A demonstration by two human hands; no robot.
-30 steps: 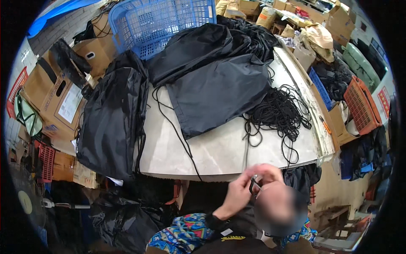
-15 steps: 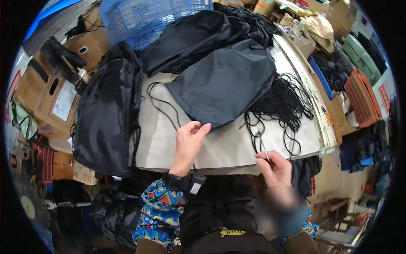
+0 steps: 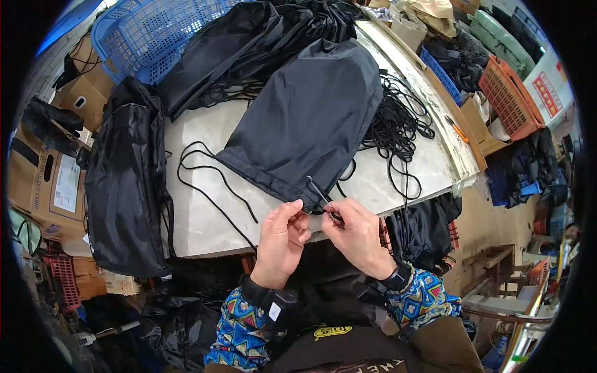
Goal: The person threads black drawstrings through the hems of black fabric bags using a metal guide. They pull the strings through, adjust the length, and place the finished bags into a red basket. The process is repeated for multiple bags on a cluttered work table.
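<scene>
- Beneath the work, the pale table (image 3: pixel 193 227) carries everything in hand, its near edge close to the person, presumably for easy reach.
- Across its far side, the pile (image 3: pixel 230 56) of black bags lies heaped, seemingly pushed back to leave working room in front.
- Along its left side, the stack (image 3: pixel 127 193) of similar bags stands apart from the pile, perhaps to keep two lots separate.
- At centre, the bag (image 3: pixel 305 112) lies flat, its hemmed end toward the person and one corner at the near edge, apparently so that both hands can meet there.
- Right of the bag, the cord heap (image 3: pixel 398 127) lies loose and tangled, probably kept within the right arm's reach.
- At the hem's corner, the left hand (image 3: pixel 280 245) curls its thumb and fingers, seemingly to steady the cloth; whether they pinch it cannot be told.
- Just beside it, the right hand (image 3: pixel 360 239) has its fingers clamped on the hook.
- Over the hem, the slim metal hook (image 3: pixel 319 189) points up and away, a grip that likely favours fine control.
</scene>
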